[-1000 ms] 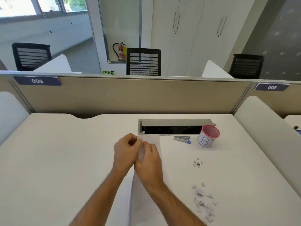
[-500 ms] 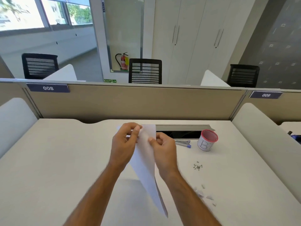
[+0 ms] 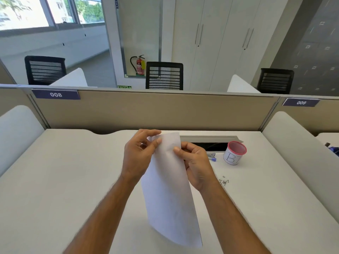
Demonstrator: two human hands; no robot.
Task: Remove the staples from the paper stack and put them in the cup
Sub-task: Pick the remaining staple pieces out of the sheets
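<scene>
I hold a white paper stack [image 3: 168, 189] upright above the desk, its lower end hanging toward me. My left hand [image 3: 136, 154] pinches its top left corner. On the top right edge, my right hand [image 3: 196, 164] pinches it with thumb and fingers. A white cup [image 3: 234, 153] with a red rim and a letter B stands to the right on the desk. A small pile of loose staples [image 3: 224, 181] lies on the desk in front of the cup. Any staple in the paper is too small to see.
A grey and blue staple remover [image 3: 211, 156] lies left of the cup, beside the open cable slot [image 3: 209, 142] in the white desk [image 3: 64, 180]. A beige partition [image 3: 146, 110] closes the far edge, and rounded white dividers stand at both sides.
The paper lay on the desk a second ago; both hands have lifted it upright and hold its top. The view has tilted up, hiding the paper scraps at the near right.
</scene>
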